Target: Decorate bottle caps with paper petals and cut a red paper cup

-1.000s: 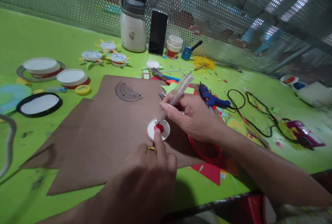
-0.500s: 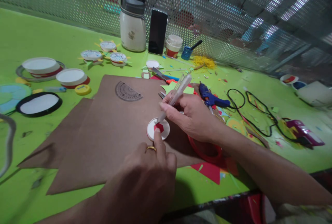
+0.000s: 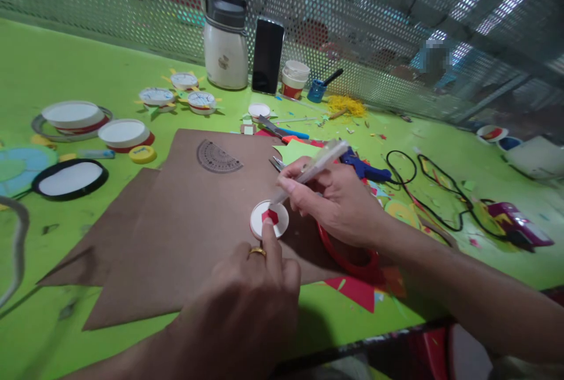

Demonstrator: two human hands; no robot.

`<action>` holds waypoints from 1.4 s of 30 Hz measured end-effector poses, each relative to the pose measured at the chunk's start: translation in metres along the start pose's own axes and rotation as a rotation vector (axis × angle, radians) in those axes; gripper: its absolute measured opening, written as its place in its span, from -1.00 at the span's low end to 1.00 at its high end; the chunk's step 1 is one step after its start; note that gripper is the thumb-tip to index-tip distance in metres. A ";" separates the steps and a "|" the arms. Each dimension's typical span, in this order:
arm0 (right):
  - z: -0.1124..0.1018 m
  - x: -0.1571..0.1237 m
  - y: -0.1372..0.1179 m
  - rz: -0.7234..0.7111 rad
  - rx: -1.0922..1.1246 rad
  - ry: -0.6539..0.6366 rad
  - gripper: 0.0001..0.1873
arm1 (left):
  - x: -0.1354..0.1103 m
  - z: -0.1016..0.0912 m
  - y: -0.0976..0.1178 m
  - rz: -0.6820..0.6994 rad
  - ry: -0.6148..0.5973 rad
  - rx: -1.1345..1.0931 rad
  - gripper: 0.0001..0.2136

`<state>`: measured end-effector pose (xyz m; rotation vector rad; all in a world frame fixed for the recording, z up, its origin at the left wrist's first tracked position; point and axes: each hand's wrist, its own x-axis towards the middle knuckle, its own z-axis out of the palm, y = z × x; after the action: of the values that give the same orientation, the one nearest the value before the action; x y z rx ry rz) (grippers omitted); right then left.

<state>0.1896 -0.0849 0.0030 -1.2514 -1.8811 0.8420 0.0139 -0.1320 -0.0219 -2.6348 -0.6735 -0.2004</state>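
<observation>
A small white round lid lies on a brown paper sheet with a small red paper piece on it. My left hand, a gold ring on one finger, is curled, and its index fingertip presses on the red piece. My right hand grips a clear pen, slanted low, with its tip at the lid's upper right edge.
A clear protractor lies on the brown sheet. White lids, a jug, a black phone and small pots stand behind. A blue glue gun, black cables, a red ring and paper scraps lie to the right.
My right hand has tilted the pen lower and more to the right, its tip staying at the lid. My left hand has kept its finger on the red piece.
</observation>
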 end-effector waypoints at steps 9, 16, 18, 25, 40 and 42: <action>0.002 -0.018 0.000 0.074 0.082 0.069 -0.93 | -0.002 -0.007 0.001 -0.018 -0.114 -0.024 -0.83; 0.005 -0.020 0.007 0.055 0.136 0.074 -0.86 | 0.002 -0.007 -0.002 -0.021 -0.125 -0.072 -0.91; 0.005 -0.021 0.010 0.053 0.108 0.062 -0.87 | 0.002 -0.004 -0.004 0.002 -0.089 -0.088 -0.90; 0.005 -0.020 0.009 0.057 0.049 0.067 -0.87 | 0.001 -0.004 -0.005 0.045 -0.002 -0.075 -0.89; 0.005 -0.020 0.007 0.057 0.015 0.050 -0.86 | -0.002 -0.002 0.001 -0.010 0.010 -0.032 -0.75; 0.005 -0.019 0.007 0.065 0.019 0.045 -0.86 | -0.003 -0.001 0.001 -0.005 0.059 -0.027 -0.75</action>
<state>0.1940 -0.1009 -0.0095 -1.3155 -1.8008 0.8573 0.0120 -0.1342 -0.0218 -2.6423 -0.6617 -0.2899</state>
